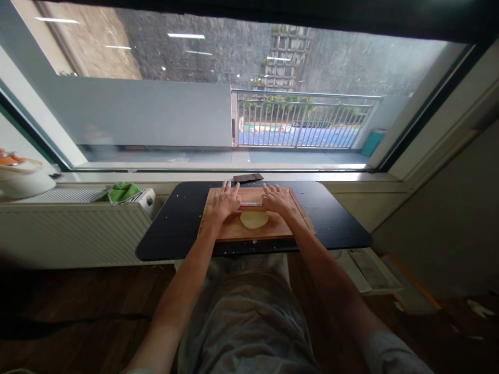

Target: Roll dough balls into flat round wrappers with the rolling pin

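Note:
A flattened oval of pale dough (254, 219) lies on a wooden cutting board (286, 227). Across the board, just beyond the dough, runs a short thin pale rod with reddish edges, like a slim rolling pin (251, 204). My left hand (226, 200) rests over its left end, palm down, with the fingers stretched forward and spread. Over the right end lies my right hand (277, 199), also flat with its fingers apart. Both ends of the pin are hidden under my hands.
The board sits on a black table (171, 223) with small crumbs on it. Behind it, a dark phone (248, 178) lies by the windowsill (312, 177). To the left stand a radiator (78, 228) with a green cloth (125, 192) and a white container (25, 179).

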A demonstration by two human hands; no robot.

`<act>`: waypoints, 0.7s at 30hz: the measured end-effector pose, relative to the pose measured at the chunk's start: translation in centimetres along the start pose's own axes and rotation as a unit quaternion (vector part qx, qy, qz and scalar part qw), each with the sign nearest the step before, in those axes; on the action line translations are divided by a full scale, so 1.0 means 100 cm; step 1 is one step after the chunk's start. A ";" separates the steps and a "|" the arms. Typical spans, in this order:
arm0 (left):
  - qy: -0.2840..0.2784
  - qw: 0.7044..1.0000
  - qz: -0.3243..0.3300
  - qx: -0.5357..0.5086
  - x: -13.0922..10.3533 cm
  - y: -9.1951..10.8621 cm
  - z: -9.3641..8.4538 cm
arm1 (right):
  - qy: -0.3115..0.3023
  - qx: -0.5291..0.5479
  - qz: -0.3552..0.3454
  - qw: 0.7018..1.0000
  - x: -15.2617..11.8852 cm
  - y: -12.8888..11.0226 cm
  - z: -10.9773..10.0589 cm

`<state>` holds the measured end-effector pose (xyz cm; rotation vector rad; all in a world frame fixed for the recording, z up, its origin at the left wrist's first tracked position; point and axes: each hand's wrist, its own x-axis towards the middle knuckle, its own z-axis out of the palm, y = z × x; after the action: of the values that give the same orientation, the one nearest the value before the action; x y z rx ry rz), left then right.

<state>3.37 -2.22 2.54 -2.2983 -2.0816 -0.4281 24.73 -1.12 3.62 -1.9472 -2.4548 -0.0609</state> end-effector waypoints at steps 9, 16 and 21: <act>0.030 0.997 0.071 -0.004 -0.068 -0.008 0.002 | 0.082 0.028 0.049 0.995 -0.069 -0.022 0.015; 0.017 0.999 0.046 0.003 -0.047 -0.004 -0.001 | 0.087 0.044 0.049 0.994 -0.037 -0.014 0.018; 0.005 1.000 0.009 -0.002 -0.018 0.000 -0.002 | 0.051 0.042 -0.012 0.998 -0.006 0.001 0.015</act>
<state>3.19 -3.99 2.38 -2.3104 -2.0564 -0.4434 24.97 -1.61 2.09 -1.8343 -2.3767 -0.0554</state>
